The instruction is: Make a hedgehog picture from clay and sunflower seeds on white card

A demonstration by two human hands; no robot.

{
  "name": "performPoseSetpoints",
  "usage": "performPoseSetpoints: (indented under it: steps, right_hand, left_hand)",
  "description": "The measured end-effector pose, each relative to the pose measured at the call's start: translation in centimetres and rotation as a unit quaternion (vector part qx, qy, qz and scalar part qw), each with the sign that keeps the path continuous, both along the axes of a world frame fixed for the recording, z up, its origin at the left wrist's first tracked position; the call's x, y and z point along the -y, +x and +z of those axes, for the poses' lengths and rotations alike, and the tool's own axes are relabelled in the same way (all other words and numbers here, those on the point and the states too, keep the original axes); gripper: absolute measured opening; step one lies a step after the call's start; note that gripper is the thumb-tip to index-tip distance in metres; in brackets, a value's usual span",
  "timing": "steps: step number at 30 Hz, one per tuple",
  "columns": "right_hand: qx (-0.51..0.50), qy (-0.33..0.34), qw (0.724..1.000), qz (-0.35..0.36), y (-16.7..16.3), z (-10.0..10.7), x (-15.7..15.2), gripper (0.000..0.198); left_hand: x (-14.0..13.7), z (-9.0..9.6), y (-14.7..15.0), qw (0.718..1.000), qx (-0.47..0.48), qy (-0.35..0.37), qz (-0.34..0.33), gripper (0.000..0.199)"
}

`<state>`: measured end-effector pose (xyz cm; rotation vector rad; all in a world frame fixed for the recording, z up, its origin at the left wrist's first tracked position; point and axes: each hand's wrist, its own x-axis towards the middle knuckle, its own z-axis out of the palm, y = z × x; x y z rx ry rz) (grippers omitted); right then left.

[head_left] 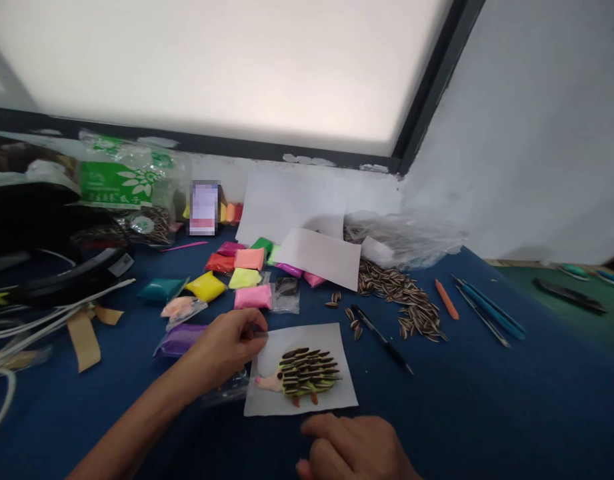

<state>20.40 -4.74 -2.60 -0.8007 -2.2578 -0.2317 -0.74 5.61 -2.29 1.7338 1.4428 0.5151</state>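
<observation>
A left hand (239, 341) is resting at the far-left corner of a white sheet (271, 402), its grip nearly closed though a pinch cannot be confirmed, while a seed-spined hedgehog (307, 381) is lying on that sheet, well in from the right edge of the desk (461, 413). A tug there, or a brush from the loosely curled right hand (357, 445), could be knocking spines loose. The frame is cutting off that hand, leaving its hold unclear.

The hedgehog figure (309, 375) lies on paper (307, 336), left of the pen (385, 341).
</observation>
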Motion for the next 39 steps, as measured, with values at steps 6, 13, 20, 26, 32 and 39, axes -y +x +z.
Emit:
performPoseSetpoints:
  steps: [6,13,20,26,32,39]
  right_hand:
    - [-0.100,-0.151,0.983,0.002,1.0,-0.2,-0.6,0.026]
    - [-0.207,-0.357,0.907,-0.088,4.0,3.1,-1.8,0.032]
    - [-0.325,-0.460,0.821,-0.090,3.7,3.0,-2.3,0.031]
    - [-0.361,-0.564,0.742,-0.034,3.6,2.7,-2.5,0.029]
    - [-0.325,-0.568,0.755,0.035,3.6,4.0,-2.1,0.036]
    - [-0.331,-0.495,0.803,-0.023,3.0,4.1,-1.9,0.029]
  left_hand:
    - [0.2,3.0,-0.1,0.995,0.071,-0.025,0.064,0.026]
    - [1.2,5.5,0.4,0.950,0.252,-0.009,0.181,0.029]
    - [2.3,5.3,1.3,0.942,0.316,-0.084,0.074,0.045]
    - [2.9,4.4,2.8,0.928,0.347,-0.138,0.012,0.033]
    - [3.8,3.4,4.7,0.887,0.402,-0.221,-0.051,0.041]
    - [5.0,4.0,5.9,0.890,0.390,-0.221,-0.082,0.029]
